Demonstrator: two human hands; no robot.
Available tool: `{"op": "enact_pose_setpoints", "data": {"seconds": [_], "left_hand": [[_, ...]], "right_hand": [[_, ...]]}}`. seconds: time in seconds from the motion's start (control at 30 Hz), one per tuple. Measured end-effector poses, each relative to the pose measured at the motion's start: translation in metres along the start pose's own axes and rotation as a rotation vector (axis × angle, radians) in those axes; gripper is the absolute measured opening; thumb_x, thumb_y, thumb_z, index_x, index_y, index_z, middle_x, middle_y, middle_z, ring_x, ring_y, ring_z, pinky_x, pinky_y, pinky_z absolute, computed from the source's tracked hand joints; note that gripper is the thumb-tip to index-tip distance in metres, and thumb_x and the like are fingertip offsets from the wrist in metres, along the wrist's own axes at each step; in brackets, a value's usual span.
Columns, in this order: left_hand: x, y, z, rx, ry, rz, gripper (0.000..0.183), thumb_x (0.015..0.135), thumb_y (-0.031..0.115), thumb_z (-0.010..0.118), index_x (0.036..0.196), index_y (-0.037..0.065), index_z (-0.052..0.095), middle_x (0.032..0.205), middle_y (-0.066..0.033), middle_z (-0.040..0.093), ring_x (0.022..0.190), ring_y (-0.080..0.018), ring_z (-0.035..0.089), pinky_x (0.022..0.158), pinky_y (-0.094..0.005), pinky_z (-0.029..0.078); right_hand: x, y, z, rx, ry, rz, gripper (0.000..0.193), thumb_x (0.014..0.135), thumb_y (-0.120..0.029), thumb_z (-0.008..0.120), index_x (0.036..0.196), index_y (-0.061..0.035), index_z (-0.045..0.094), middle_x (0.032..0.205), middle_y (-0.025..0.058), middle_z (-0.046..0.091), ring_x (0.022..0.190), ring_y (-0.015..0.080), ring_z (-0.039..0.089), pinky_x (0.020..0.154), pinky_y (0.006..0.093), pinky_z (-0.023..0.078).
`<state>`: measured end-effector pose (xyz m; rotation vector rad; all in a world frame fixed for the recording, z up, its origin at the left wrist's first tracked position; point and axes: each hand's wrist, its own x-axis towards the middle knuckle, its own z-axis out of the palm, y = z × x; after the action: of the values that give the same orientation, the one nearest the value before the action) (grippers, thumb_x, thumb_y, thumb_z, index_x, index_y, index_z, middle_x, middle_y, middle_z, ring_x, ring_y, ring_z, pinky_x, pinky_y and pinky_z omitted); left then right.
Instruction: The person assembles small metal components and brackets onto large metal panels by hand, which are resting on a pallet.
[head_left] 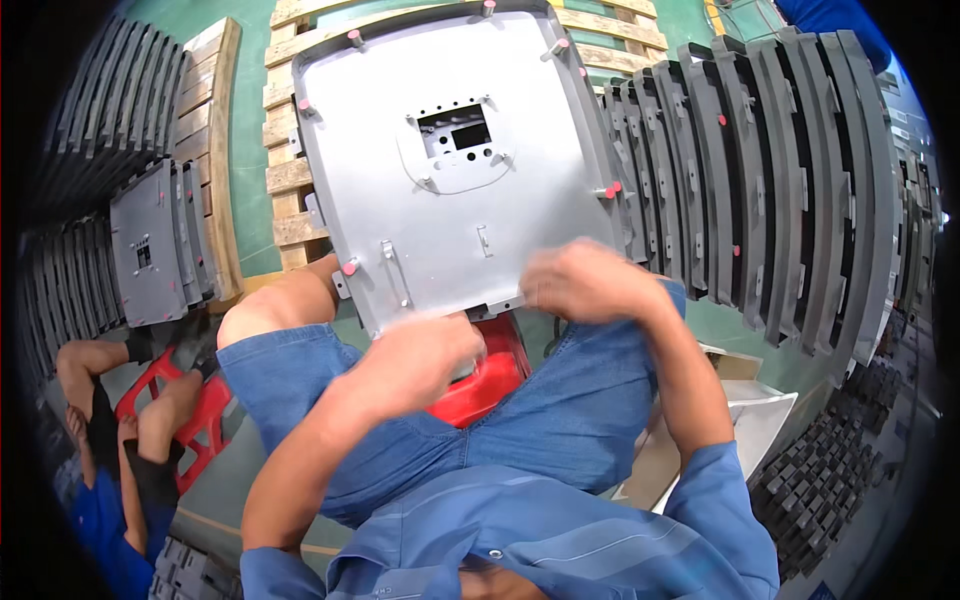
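A large grey metal panel (360, 110) with raised edges lies in front of my knees. It has a rectangular cutout near its middle, small metal posts, and pink-red caps on several studs round its edge. Close to the panel's near edge, left of centre, my left hand (425, 355) is closed; a small greyish bit shows by its fingers, too blurred to name. My right hand (590, 280) is curled over the near right corner, smeared by motion. Whatever its fingers hold, if anything, is hidden.
A wooden pallet (290, 180) lies beneath the panel. Rows of similar upright panels (770, 180) stand at the right, with more stacked panels (150, 240) at the left. A red stool (480, 385) shows between my legs. Another person (110, 500) sits at the lower left.
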<state>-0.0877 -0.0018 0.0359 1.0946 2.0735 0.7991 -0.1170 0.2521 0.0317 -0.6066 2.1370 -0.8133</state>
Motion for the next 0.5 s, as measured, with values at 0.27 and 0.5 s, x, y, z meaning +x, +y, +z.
{"op": "enact_pose_setpoints", "data": {"seconds": [0.27, 0.5], "left_hand": [[0.012, -0.011, 0.015, -0.232, -0.034, 0.003, 0.031, 0.085, 0.014, 0.052, 0.115, 0.006, 0.053, 0.087, -0.0135, 0.059, 0.085, -0.032, 0.058, 0.072, -0.0414, 0.047], [0.015, -0.02, 0.013, -0.119, 0.06, -0.015, 0.029, 0.083, 0.014, 0.055, 0.11, 0.005, 0.054, 0.084, -0.0134, 0.059, 0.081, -0.0331, 0.057, 0.07, -0.0425, 0.046]], "right_hand": [[0.095, 0.026, -0.017, -0.281, 0.67, 0.497, 0.034, 0.089, -0.035, 0.049, 0.088, -0.001, 0.054, 0.079, 0.0221, 0.062, 0.076, 0.04, 0.059, 0.067, 0.0471, 0.045], [0.121, 0.044, 0.002, -0.592, 0.635, 0.398, 0.008, 0.077, -0.007, 0.053, 0.084, -0.0024, 0.054, 0.078, 0.0153, 0.062, 0.072, 0.0284, 0.064, 0.06, 0.0373, 0.053]]}}
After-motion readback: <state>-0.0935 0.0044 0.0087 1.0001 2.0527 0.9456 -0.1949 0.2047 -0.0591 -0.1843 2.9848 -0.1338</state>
